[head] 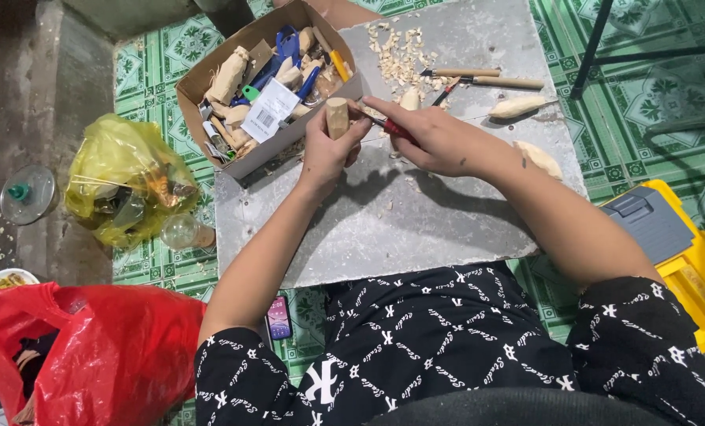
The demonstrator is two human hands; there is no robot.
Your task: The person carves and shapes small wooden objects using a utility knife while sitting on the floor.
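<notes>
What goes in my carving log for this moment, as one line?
left hand: holds wooden peg upright | right hand: red-handled tool at peg | grey board

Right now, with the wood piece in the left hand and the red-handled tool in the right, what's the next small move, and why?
Probably a short, shallow cut away from the left hand. It grips the wood piece upright just below its top, and the right hand points the red-handled tool at the side of that piece, close to the left fingertips. The wood shavings on the grey board suggest thin cuts.
</notes>
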